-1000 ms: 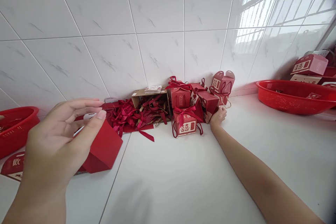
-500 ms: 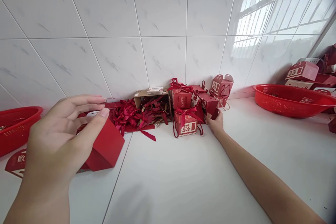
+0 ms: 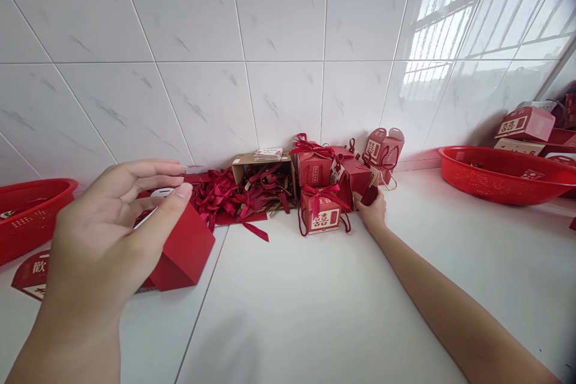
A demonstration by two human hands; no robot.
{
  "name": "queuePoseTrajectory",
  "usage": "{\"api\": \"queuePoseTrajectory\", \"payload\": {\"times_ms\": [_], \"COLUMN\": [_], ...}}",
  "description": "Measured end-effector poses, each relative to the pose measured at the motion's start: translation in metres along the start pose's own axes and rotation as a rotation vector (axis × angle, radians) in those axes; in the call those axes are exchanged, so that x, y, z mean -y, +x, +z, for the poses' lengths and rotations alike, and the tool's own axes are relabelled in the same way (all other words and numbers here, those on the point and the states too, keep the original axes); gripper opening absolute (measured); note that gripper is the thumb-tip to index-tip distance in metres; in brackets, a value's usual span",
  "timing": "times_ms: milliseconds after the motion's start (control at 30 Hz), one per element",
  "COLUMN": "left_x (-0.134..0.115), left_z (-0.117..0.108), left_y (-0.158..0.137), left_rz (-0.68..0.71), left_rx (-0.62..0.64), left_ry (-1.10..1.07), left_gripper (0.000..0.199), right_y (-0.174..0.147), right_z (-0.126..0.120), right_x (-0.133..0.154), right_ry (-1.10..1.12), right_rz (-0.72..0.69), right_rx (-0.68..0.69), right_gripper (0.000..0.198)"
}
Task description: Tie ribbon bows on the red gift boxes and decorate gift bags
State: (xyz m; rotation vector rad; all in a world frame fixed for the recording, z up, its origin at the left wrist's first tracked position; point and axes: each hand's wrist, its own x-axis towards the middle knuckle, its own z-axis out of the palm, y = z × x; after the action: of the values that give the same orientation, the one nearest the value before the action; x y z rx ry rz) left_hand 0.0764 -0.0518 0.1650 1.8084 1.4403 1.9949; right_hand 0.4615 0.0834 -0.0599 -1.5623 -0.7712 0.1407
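Here on the near left, the left hand [image 3: 108,228] arches, thumb and fingers parted, in front of a plain, crisply creased bright-red gift box [image 3: 191,246]; farther right, the right hand [image 3: 372,211] meets a deeper-red gift box [image 3: 357,175], grip impossible to tell! Below runs a smooth white counter [image 3: 288,306], and beyond it rises a grey-veined white tile wall [image 3: 193,12], catching a barred reflection [image 3: 438,42] far right.

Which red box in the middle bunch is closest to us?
The front box, with a red bow on top and its cream label facing us; the other boxes in that bunch sit farther back, toward the wall.
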Motion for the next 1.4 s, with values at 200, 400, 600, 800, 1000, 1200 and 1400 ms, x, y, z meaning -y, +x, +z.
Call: {"api": "queuePoseTrajectory", "payload": {"times_ms": [200,400,600,800,1000,1200,1400], "left_x": [0.004,0.012,0.042,0.097,0.106,0.049,0.016], "left_z": [-0.003,-0.019,-0.041,-0.043,-0.037,-0.037,-0.021], "left_y": [0.004,0.016,0.037,0.048,0.046,0.030,0.014], "left_rz": [-0.026,-0.066,-0.260,-0.508,-0.476,-0.356,-0.330], "left_rx": [-0.018,0.002,0.146,0.377,0.382,0.433,0.412], "left_ry": [0.027,0.096,0.600,0.675,0.504,-0.100,-0.486], "left_gripper": [0.025,0.026,0.046,0.073,0.069,0.071,0.073], "right_y": [-0.002,-0.008,-0.018,-0.041,-0.115,-0.162,-0.176], "right_z": [-0.002,-0.005,-0.016,-0.042,-0.045,0.006,0.013], "right_x": [0.005,0.008,0.030,0.120,0.227,0.268,0.275], "right_ry": [-0.017,0.020,0.090,0.245,0.507,0.655,1.006], "right_rz": [0.006,-0.005,-0.032,-0.313,-0.609,-0.379,0.011], "right_rx": [-0.011,0.013,-0.074,-0.178,-0.039,0.542,1.018], "right_gripper": [0.073,0.078,0.080,0.067,0.054,0.074,0.064]}}
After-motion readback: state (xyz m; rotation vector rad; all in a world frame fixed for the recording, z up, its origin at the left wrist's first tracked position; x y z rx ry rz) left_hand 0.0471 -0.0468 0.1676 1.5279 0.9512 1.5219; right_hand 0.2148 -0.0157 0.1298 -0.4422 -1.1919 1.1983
